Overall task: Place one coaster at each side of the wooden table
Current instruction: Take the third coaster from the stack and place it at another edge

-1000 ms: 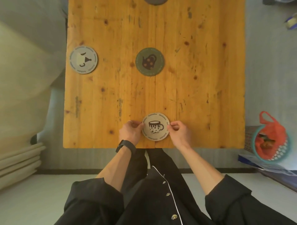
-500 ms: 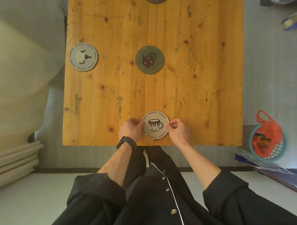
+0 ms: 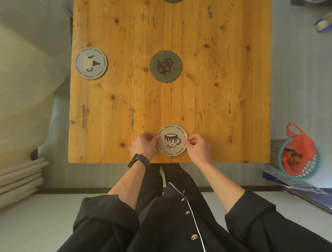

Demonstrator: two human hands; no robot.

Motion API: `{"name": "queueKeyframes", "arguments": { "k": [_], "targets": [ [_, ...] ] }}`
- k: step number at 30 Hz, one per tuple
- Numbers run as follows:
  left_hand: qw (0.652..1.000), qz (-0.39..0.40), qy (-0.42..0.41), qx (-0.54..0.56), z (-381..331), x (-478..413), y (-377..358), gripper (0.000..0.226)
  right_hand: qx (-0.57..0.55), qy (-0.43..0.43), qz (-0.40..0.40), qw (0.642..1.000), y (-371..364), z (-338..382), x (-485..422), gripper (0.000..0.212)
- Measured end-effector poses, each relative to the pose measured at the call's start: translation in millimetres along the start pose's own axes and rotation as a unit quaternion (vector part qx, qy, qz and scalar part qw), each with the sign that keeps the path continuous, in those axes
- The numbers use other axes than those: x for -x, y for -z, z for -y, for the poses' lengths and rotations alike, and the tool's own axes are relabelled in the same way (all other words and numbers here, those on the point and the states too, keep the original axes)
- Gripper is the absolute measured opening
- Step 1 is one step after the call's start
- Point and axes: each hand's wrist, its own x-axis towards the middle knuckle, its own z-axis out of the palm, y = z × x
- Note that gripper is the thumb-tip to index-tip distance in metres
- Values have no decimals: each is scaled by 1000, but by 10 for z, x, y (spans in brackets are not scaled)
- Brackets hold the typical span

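Note:
A beige coaster with a mug drawing (image 3: pixel 172 140) lies flat at the near edge of the wooden table (image 3: pixel 215 90). My left hand (image 3: pixel 144 144) pinches its left rim and my right hand (image 3: pixel 196 146) pinches its right rim. A grey coaster (image 3: pixel 91 63) lies by the table's left edge. A dark green teapot coaster (image 3: pixel 165 66) rests near the table's middle. The rim of a further dark coaster (image 3: pixel 173 1) shows at the far edge, cut off by the frame.
A teal perforated basket (image 3: pixel 296 160) holding an orange bag stands on the floor right of the table. Blue sheets (image 3: pixel 294 185) lie on the floor below it. Pale folded bedding (image 3: pixel 19 176) sits at the left.
Both hands stay on the mug coaster at the near edge. The view has shifted slightly, so the table sits a little higher in frame.

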Motion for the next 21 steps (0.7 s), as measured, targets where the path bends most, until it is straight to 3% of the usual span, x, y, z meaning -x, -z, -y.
{"name": "queueKeyframes", "arguments": {
  "k": [10,13,16,21],
  "targets": [
    [1000,-8,-12,8,17,34,-13,18,-9,23,-13,1000,-21,-18,19,12],
    [994,-35,-85,-52,14,61,-44,13,35,70,-35,996,-10,-36,34,16],
    [950,-73,-239,-188,63,58,-110,20,98,153,-20,983,25,-53,19,16],
    [879,-103,-334,-325,161,49,-56,36,203,241,27,949,4,8,6,30]
  ]
}}
